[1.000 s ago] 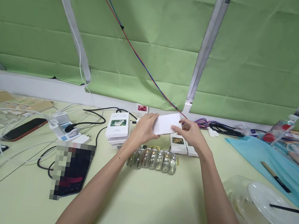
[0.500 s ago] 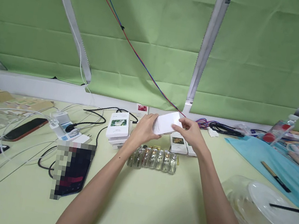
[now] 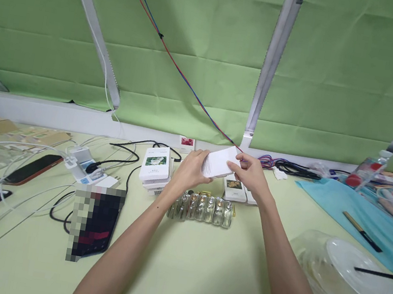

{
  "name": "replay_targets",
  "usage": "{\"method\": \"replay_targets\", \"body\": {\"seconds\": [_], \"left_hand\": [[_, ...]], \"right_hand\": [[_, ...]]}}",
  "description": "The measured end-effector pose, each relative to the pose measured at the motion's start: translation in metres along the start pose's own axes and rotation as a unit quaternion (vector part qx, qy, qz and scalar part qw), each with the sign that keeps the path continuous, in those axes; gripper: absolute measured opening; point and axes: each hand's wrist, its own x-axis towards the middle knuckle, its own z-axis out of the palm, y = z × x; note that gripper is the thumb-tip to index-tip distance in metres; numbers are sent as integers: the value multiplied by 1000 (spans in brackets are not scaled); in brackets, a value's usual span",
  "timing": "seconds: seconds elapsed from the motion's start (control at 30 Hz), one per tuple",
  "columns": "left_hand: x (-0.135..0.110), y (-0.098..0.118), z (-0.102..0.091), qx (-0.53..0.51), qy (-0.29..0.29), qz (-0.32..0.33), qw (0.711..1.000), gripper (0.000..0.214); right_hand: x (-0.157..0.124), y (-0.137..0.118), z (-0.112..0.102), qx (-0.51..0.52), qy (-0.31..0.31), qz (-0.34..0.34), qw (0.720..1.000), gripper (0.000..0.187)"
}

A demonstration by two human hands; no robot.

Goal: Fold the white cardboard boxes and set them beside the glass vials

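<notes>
Both my hands hold a small white box above the table, past the middle. My left hand grips its left end with curled fingers. My right hand pinches its right end. Just below them a row of several small glass bottles lies on the table. A stack of white boxes with a flower picture stands to the left of my left hand. More white boxes lie under my right hand.
A dark phone, a power strip and tangled cables lie at the left. A clear plastic lid and container sit at the right front, with a blue cloth behind. A green curtain backs the table.
The white box has tilted and shifted slightly between my hands; my right fingers have moved a little along its edge. Nothing else has moved.
</notes>
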Motion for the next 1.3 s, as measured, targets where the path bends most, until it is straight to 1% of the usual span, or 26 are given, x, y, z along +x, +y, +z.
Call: {"method": "replay_targets", "body": {"seconds": [0.23, 0.6, 0.8, 1.13, 1.3], "left_hand": [[0, 2, -2, -1, -1, -5, 1000, 69], [0, 1, 4, 1, 15, 7, 1000, 69], [0, 4, 2, -3, 13, 4, 1000, 64], [-1, 6, 1, -9, 11, 1, 1000, 64], [0, 4, 3, -3, 16, 4, 1000, 66]], "right_hand": [[0, 1, 0, 3, 3, -4, 1000, 37], [1, 4, 6, 23, -27, -8, 999, 36], [1, 5, 11, 32, -35, -1, 999, 38], [-4, -3, 15, 9, -45, -4, 999, 33], [-4, -3, 14, -2, -43, 0, 999, 34]]}}
